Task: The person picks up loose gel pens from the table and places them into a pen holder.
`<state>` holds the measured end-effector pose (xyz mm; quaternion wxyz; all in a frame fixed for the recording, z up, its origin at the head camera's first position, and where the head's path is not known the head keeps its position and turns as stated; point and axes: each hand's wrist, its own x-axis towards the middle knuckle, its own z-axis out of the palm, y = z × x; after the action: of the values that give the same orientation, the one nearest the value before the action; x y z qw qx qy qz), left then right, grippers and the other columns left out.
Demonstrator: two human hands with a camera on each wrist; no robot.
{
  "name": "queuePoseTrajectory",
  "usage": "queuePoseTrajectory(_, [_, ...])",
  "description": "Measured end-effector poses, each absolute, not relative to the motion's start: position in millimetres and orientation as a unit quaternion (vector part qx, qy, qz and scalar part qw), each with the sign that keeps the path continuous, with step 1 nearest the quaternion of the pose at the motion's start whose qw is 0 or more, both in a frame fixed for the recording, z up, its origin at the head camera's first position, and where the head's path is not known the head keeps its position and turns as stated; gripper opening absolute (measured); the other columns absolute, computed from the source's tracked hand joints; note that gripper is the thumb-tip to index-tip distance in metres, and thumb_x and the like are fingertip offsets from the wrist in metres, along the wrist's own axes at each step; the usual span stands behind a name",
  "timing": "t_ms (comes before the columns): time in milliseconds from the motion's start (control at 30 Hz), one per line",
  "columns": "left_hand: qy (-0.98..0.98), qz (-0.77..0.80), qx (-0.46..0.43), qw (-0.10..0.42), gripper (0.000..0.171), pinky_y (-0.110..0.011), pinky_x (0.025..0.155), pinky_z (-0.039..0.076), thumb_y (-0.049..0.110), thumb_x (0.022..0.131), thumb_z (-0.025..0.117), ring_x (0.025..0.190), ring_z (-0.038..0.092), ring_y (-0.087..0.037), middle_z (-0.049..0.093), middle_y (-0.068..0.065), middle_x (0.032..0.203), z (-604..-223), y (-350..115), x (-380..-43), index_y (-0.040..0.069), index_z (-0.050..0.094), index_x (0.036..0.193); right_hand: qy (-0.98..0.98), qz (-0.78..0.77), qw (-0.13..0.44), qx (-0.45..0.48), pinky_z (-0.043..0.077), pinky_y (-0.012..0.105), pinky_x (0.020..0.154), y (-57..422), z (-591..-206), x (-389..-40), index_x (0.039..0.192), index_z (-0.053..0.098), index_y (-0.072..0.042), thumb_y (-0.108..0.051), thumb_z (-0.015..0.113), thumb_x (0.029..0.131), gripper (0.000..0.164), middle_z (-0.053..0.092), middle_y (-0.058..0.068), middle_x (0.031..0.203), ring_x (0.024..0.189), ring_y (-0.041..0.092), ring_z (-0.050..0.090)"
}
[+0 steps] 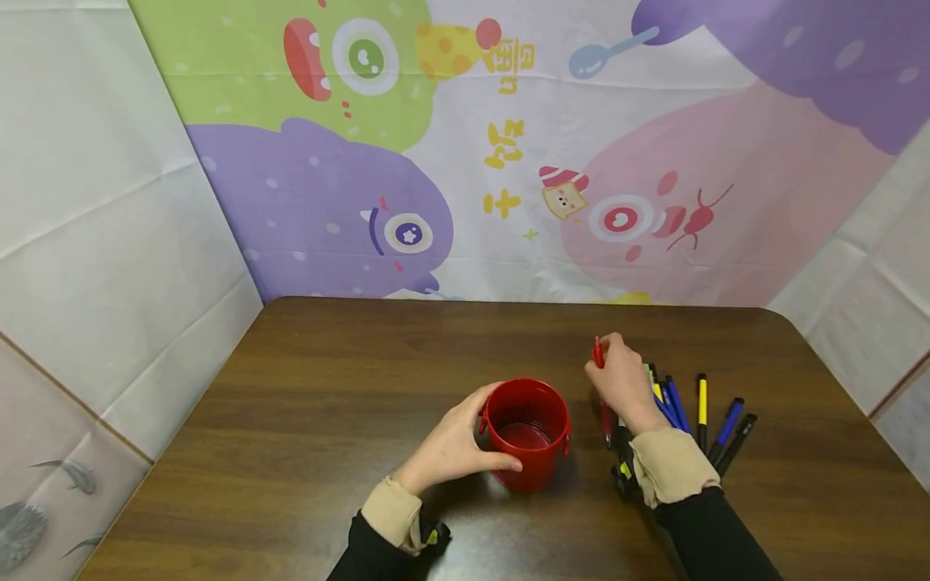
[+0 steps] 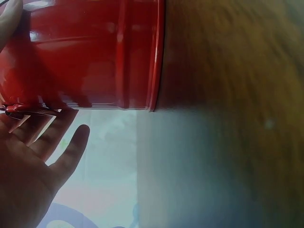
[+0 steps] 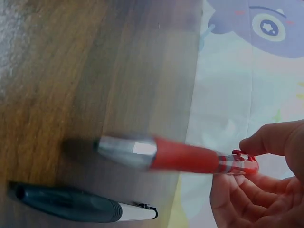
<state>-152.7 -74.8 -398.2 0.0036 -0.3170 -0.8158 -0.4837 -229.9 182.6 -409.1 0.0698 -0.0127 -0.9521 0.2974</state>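
Note:
My left hand (image 1: pixel 456 442) holds a small red metal bucket (image 1: pixel 529 468) on the table, thumb across its near side and fingers at its far left. Seen from the left wrist, the bucket's glossy wall (image 2: pixel 85 61) stands close to the fingers. My right hand (image 1: pixel 626 383) pinches the top end of a red ballpoint pen (image 3: pixel 185 156) with a silver tip. That pen points down toward the table. Close beside it, in the right wrist view, lies a dark and white pen (image 3: pixel 71 203). The bucket's visible inside is bare.
Right of the right hand lie several markers, among them a yellow one (image 1: pixel 701 399), a blue one (image 1: pixel 730 421) and a black one (image 1: pixel 739 440). More blue pens (image 1: pixel 676 403) are partly hidden by the hand. A cartoon cloth (image 1: pixel 465 161) hangs behind the wooden table (image 1: pixel 327 387).

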Motion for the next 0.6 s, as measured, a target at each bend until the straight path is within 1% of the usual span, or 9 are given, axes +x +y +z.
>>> queuePoseTrajectory(200, [-0.815, -0.485, -0.317, 0.004, 0.084, -0.035, 0.091, 0.044, 0.024, 0.063, 0.082, 0.113, 0.048, -0.021, 0.05, -0.007, 0.128, -398.3, -75.7, -151.7, 0.004, 0.04, 0.134, -0.946, 0.3, 0.126, 0.001, 0.049, 0.041, 0.059, 178.5, -410.5, -227.4, 0.118, 0.045, 0.001, -0.017, 0.054, 0.085, 0.039, 0.06, 0.014, 0.088, 0.063, 0.022, 0.055])
queuePoseTrajectory(367, [-0.814, -0.485, -0.318, 0.01, 0.084, -0.035, 0.092, 0.043, 0.024, 0.063, 0.082, 0.113, 0.048, -0.019, 0.05, -0.006, 0.127, -399.4, -76.1, -151.9, 0.005, 0.041, 0.133, -0.932, 0.314, 0.181, 0.013, 0.049, 0.042, 0.061, 176.1, -411.9, -226.8, 0.117, 0.047, 0.0, -0.016, 0.06, 0.085, 0.038, 0.059, 0.013, 0.085, 0.066, 0.023, 0.056])
queuePoseTrajectory(600, [-0.82, -0.481, -0.311, -0.003, 0.084, -0.036, 0.095, 0.041, 0.024, 0.064, 0.082, 0.116, 0.046, -0.019, 0.048, -0.006, 0.129, -399.1, -75.8, -151.3, 0.005, 0.039, 0.135, -0.904, 0.343, 0.253, 0.035, 0.05, 0.04, 0.057, 168.2, -403.8, -221.3, 0.119, 0.049, -0.003, -0.016, 0.065, 0.083, 0.042, 0.054, 0.011, 0.085, 0.07, 0.022, 0.054])
